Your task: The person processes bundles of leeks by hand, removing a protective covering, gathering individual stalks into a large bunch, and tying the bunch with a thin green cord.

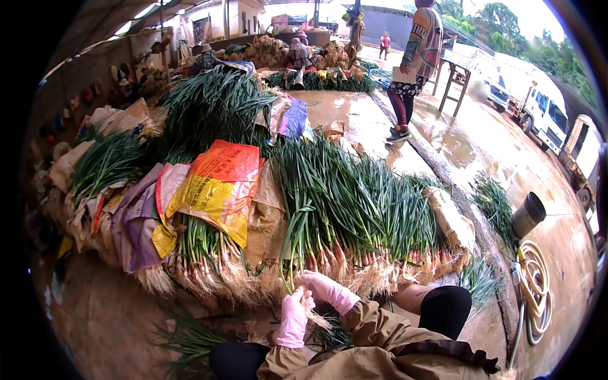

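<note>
Both my hands wear pink gloves and meet low in the middle of the head view. My left hand (293, 318) is closed around the pale root end of a green onion (287, 278); its stringy roots (318, 320) stick out beside the glove. My right hand (328, 290) pinches at the lower stalk just above, its fingertips partly hidden. Upright leaves of the onion rise in front of a long row of green onions (361, 209), packed side by side with their roots facing me.
Red and yellow sacks (218, 183) cover onions at left. Loose green onions (187, 335) lie on the ground by my knee. At right are a coiled hose (535, 285), a dark bucket (528, 214) and a concrete kerb. A person (418, 63) stands beyond the row; trucks (538, 104) are parked behind.
</note>
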`<state>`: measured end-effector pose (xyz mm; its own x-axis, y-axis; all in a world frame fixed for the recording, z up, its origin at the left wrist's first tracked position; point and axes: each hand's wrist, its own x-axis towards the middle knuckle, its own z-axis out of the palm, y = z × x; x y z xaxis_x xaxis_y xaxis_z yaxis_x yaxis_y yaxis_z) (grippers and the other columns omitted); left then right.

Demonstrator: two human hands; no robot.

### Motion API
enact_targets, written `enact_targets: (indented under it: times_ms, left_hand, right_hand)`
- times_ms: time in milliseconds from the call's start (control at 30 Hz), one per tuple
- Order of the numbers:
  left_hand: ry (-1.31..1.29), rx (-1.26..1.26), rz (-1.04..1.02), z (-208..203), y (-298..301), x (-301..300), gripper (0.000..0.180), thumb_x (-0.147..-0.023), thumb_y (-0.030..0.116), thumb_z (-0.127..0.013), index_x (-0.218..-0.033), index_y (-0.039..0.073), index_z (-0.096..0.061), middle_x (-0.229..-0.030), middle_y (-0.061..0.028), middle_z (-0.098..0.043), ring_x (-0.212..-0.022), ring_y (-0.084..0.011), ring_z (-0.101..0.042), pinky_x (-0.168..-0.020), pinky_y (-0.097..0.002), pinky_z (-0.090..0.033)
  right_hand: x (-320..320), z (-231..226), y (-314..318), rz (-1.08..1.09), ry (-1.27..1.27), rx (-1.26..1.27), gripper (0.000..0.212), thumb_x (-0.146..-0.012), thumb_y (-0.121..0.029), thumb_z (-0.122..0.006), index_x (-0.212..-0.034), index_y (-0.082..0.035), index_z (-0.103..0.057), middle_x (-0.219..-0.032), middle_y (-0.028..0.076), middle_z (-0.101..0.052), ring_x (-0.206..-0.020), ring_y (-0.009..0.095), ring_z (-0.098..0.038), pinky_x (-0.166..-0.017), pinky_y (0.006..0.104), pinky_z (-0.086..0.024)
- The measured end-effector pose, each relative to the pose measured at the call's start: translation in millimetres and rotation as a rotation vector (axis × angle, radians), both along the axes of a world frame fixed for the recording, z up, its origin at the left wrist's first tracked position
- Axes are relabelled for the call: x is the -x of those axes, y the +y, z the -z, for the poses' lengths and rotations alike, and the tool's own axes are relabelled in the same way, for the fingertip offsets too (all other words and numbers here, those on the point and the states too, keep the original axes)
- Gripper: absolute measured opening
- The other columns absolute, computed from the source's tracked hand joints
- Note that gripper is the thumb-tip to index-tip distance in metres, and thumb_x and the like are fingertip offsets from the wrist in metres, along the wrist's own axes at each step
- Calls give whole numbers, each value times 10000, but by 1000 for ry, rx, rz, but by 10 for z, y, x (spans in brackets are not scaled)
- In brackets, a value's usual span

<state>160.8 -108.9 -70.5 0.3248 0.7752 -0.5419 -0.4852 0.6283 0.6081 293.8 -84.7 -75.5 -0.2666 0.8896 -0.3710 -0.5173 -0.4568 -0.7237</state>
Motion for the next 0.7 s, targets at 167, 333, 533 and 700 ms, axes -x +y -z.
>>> enact_targets:
  times_ms: [167, 333, 533, 700]
  left_hand:
    - [-409, 5, 101, -85, -42, 97, 272, -987, 211, -457, -1117, -9, -547, -697, -38, -541, -504, -144, -434, -482, -297, -358]
    - [-112, -114, 115, -201, -17, 108, 250, -970, 206, -474, -1072, -1, -567, -856, -148, -674, -609, -211, -636, -545, -326, -525]
    - [-359, 110, 57, -71, -4, -41, 196, -974, 222, -488, -838, 81, -502, -606, -19, -489, -421, -137, -396, -402, -286, -317]
    - [-704, 11, 174, -108, -50, 72, 299, -999, 254, -422, -1053, -10, -551, -619, -20, -471, -438, -135, -393, -430, -274, -325]
  right_hand:
    - [-92, -84, 197, 146, 512, 57, 189, -928, -264, -552, -983, -88, -593, -764, -24, -604, -500, 53, -430, -479, 263, -396]
    - [-12, -235, 139, 253, -367, -94, 160, -926, -240, -591, -890, -85, -574, -625, -4, -489, -498, 112, -440, -461, 248, -379]
    - [123, 158, 54, 452, -505, -361, 182, -967, -200, -535, -898, -34, -562, -736, -19, -557, -623, 71, -495, -547, 229, -424]
    - [-11, 101, 277, 595, -11, 164, 309, -973, -302, -457, -898, -21, -560, -646, 1, -536, -470, 95, -446, -430, 227, -353]
